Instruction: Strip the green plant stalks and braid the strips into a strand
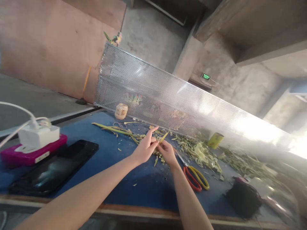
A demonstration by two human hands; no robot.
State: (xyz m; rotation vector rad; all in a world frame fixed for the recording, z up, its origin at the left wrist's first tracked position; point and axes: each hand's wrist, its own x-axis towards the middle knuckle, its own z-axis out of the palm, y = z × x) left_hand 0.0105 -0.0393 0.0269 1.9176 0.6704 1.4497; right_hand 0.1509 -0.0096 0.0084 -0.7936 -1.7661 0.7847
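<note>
My left hand [144,147] and my right hand [167,152] meet above the middle of the blue table. Between their fingertips is a narrow yellow-green plant strip [164,136], its tip pointing up and to the right. Thumb and fingers of my right hand pinch it. My left thumb presses at its lower end, while the left index finger stretches out past it. Scissors [195,178] with one red and one yellow handle lie just right of my right hand, blades toward the hands. Long yellow-green stalks [115,129] extend to the left, and plant scraps lie beneath the hands.
A perforated metal screen [148,83] edges the table's back. Leafy plant piles [199,151] and a yellow-green cylinder [215,140] are on the right. A tape roll [121,111] stands behind. At left are a black phone [57,166] and a magenta power strip [28,156]; a dark bundle [243,198] sits front right.
</note>
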